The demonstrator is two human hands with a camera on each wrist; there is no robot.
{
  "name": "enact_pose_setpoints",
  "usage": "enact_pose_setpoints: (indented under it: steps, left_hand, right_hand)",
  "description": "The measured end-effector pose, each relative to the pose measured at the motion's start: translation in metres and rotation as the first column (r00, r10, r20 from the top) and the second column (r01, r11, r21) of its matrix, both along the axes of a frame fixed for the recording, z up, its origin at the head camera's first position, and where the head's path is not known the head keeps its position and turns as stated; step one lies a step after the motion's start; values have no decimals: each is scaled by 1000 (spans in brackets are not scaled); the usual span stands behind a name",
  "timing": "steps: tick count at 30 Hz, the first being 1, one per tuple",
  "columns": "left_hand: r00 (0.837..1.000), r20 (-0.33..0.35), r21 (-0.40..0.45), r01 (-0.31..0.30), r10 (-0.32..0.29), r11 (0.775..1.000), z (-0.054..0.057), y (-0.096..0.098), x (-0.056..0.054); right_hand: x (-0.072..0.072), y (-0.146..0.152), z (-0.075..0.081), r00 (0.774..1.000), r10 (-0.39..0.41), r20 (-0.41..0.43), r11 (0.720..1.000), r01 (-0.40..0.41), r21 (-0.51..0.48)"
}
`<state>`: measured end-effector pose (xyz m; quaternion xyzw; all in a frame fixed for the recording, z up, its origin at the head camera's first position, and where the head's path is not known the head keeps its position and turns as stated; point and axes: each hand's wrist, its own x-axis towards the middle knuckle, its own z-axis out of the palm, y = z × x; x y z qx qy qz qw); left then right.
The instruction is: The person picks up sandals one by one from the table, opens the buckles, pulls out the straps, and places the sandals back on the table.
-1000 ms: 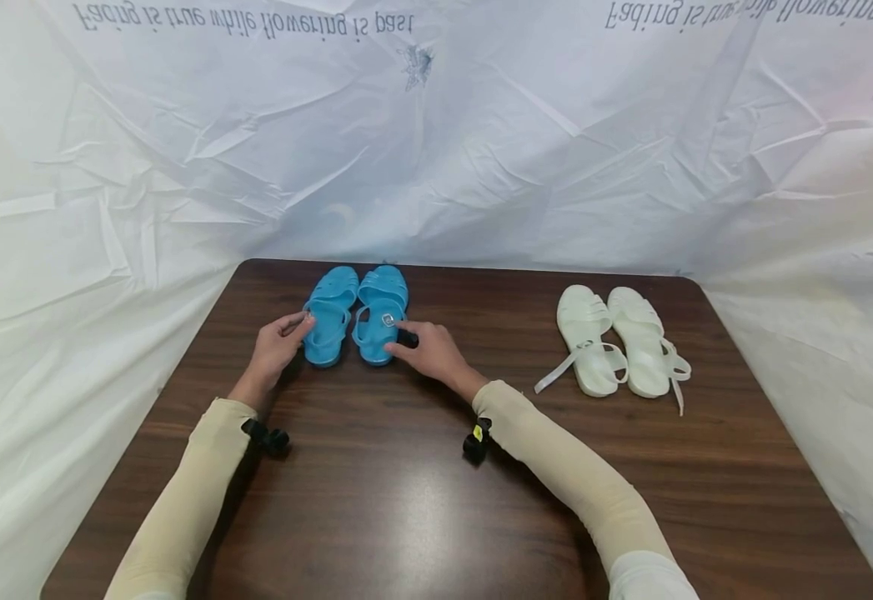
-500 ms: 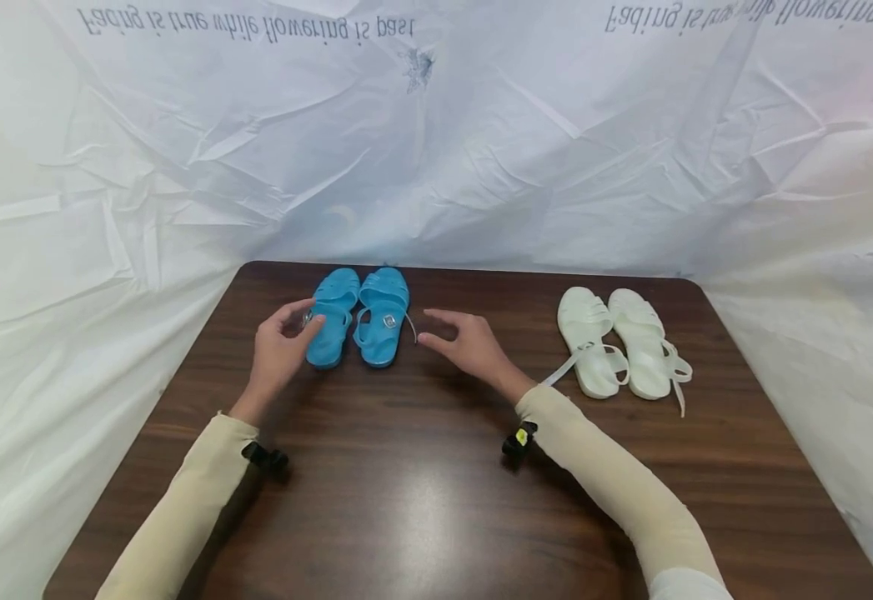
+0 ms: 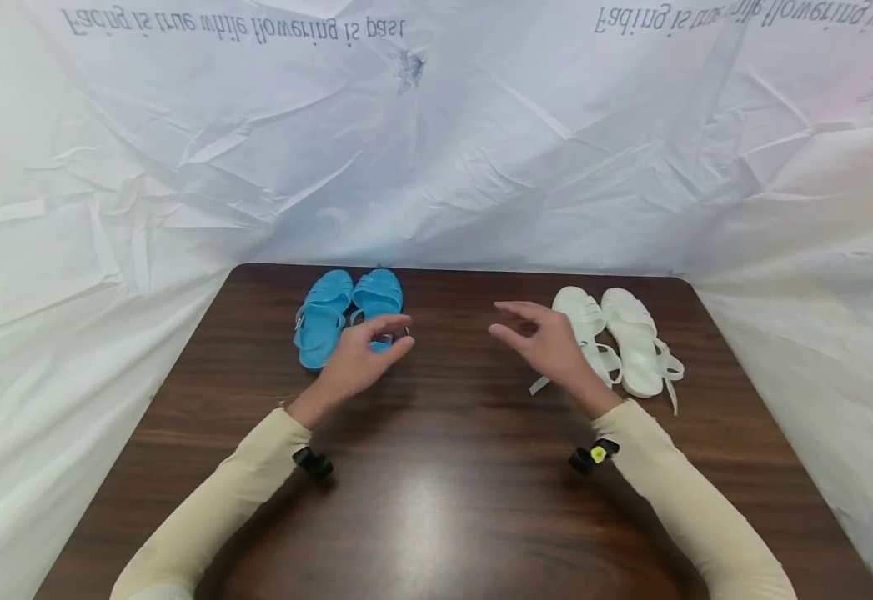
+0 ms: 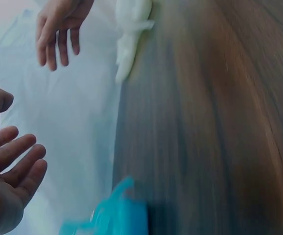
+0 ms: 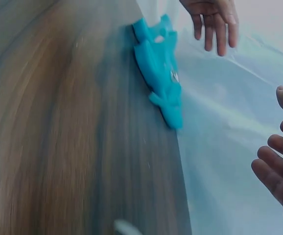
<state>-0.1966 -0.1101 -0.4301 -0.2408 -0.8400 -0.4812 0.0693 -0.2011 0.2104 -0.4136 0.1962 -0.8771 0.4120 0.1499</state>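
Note:
My left hand (image 3: 364,354) hovers in front of the right-hand blue sandal (image 3: 378,292), hiding much of its heel part. Its fingers are spread from the thumb and hold nothing, as the left wrist view also shows. Beside that sandal lies its mate, the other blue sandal (image 3: 319,325), toes toward the back wall. My right hand (image 3: 549,342), likewise holding nothing with fingers loosely extended, is over the table just left of the white sandals (image 3: 634,350). It overlaps part of the left white sandal (image 3: 579,308). In the right wrist view the blue sandals (image 5: 161,73) appear side-on.
Both pairs lie near the far edge of a dark wooden table (image 3: 421,450). White printed sheeting (image 3: 451,167) hangs behind and along the sides. A loose strap end (image 3: 539,385) of the left white sandal sticks out toward the front left.
My right hand has let go of the right blue sandal and moved right toward the white pair. My left hand has left the left blue sandal and moved right.

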Motion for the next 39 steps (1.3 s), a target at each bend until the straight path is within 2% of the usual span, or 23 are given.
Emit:
enact_pose_setpoints:
  steps: [4,9,17,23,31,36,39]
  left_hand:
    - [997,66,-47,51,-48,998,-2,32,-3]
    - [993,92,-52,82,-77,995,-6,69,-10]
    - [976,120,-35,185,-179,982,-24,123,-23]
    - [968,138,-40,218,-211,975,-34,164,-29]
    - [959,185,-22,224,-216,974,-38,215,-31]
    - [952,221,-5,218,-212,976,-44,238,-31]
    - [952,239,-17,201,-192,979,-47,247,-32]
  right_hand:
    - [7,29,2,998,-66,-18,997,66,35]
    - [14,62,1,990,-140,-17,986,141,93]
    - [26,110,0,959,-282,-21,926,278,255]
    - [30,127,-2,954,-298,19,900,274,339]
    - [26,136,-12,943,-322,83,862,256,437]
    - [22,136,-17,937,-337,89,839,257,480]
    - [20,134,-18,937,-336,91,839,254,482]
